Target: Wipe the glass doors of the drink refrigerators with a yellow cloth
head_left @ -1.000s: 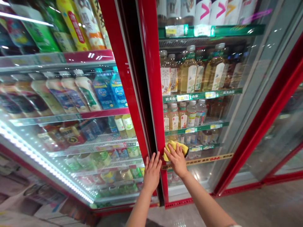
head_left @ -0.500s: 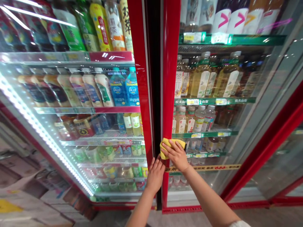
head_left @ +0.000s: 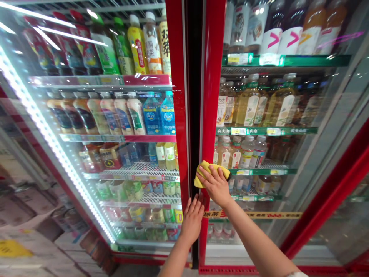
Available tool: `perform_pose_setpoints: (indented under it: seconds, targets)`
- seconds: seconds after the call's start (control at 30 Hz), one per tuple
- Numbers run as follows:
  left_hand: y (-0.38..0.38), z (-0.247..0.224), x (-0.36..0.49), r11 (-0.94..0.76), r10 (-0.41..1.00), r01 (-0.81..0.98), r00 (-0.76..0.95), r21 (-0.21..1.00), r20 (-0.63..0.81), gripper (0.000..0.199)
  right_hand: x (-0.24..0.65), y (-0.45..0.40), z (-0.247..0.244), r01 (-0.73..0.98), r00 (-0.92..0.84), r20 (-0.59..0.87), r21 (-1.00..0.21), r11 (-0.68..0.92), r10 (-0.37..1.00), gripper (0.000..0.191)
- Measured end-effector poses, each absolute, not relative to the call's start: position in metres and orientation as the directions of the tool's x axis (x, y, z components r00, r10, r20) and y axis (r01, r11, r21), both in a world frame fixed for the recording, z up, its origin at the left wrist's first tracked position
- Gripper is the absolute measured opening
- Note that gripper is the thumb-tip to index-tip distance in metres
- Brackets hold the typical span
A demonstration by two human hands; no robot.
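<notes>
My right hand (head_left: 216, 188) presses a folded yellow cloth (head_left: 205, 164) against the red frame (head_left: 211, 96) of the right-hand cooler door, its fingers spread over the cloth. Part of the cloth reaches across to the door's glass, and a dark edge shows at its right corner. Lower and to the left, my left hand (head_left: 192, 223) holds nothing. Its fingers are stretched out across the dark gap (head_left: 193, 96) beside the left-hand door's red frame (head_left: 180, 96), with the tips close to the right frame. Whether those tips touch it I cannot tell.
Drink bottles (head_left: 138, 48) fill shelves behind the left glass, and more bottles (head_left: 250, 100) stand behind the right glass. A bright light strip (head_left: 57, 129) runs down the left side. Stacked cartons (head_left: 31, 246) stand at lower left. Another red frame (head_left: 328, 200) slants at right.
My right hand and the cloth have moved a little up along the red frame. The left hand stays about where it was on the doors. The camera view has shifted slightly upward.
</notes>
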State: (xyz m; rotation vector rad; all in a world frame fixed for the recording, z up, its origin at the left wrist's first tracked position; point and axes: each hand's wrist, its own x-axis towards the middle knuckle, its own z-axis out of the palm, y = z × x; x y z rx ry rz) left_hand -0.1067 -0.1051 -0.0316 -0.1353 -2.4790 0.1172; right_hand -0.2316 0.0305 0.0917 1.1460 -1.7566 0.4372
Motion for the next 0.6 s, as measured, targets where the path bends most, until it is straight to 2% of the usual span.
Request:
perform_pose_setpoints:
  seconds: [0.17,0.3,0.37,0.5,0.6]
  targets:
    - [-0.1,-0.036,-0.109,0.994,0.103,0.061,-0.79,-0.09,0.604,0.053,-0.236,0.024,0.094,-0.817,-0.168,0.894,0.109,0.567,-0.414,0.063]
    - [-0.1,-0.038,-0.109,0.995,0.088,0.041,-0.793,-0.092,0.602,0.045,-0.236,0.034,0.07,-0.845,-0.13,0.86,0.164,0.508,-0.494,0.064]
    - [-0.1,-0.035,-0.108,0.992,0.102,0.036,-0.793,-0.121,0.6,0.048,-0.242,0.043,0.07,-0.852,-0.107,0.851,0.188,0.488,-0.514,0.066]
    - [-0.096,-0.024,-0.104,0.984,0.111,0.006,-0.806,-0.179,0.582,0.074,-0.253,0.059,0.075,-0.803,-0.15,0.928,0.087,0.59,-0.341,0.07]
    - [-0.092,-0.015,-0.102,0.981,0.094,-0.025,-0.802,-0.191,0.59,0.084,-0.249,0.065,0.054,-0.78,-0.217,0.942,-0.01,0.626,-0.255,0.076]
